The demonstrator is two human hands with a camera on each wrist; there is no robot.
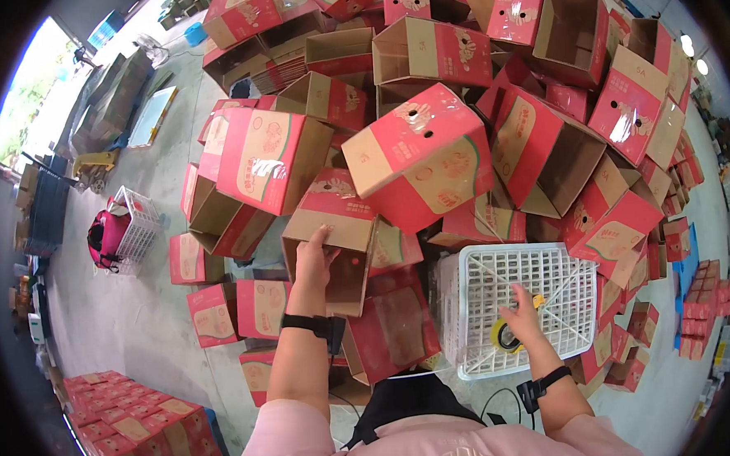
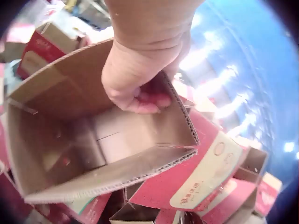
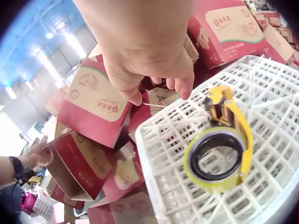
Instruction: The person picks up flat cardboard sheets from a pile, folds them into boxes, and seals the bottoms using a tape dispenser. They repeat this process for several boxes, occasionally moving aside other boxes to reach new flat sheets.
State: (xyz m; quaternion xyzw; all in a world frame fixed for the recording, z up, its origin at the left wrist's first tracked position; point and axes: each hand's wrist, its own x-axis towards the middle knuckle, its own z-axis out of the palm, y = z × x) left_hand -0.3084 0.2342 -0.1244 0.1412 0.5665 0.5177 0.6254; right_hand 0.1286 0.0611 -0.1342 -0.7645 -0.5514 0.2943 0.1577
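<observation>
My left hand grips the rim of an open red-and-tan cardboard box. In the left wrist view, its fingers curl over the cut edge into the bare brown inside of the box. My right hand hovers over an upturned white plastic crate, fingers loosely bent and holding nothing. On the crate's lattice lies a yellow tape dispenser with a roll of tape, just beside that hand. A thin pale strand shows near the right fingertips in the right wrist view.
A high heap of red boxes fills the space ahead, many with open ends. Stacked flat red cartons stand at the lower left. Farther left, a white basket with a pink bag sits on the grey floor.
</observation>
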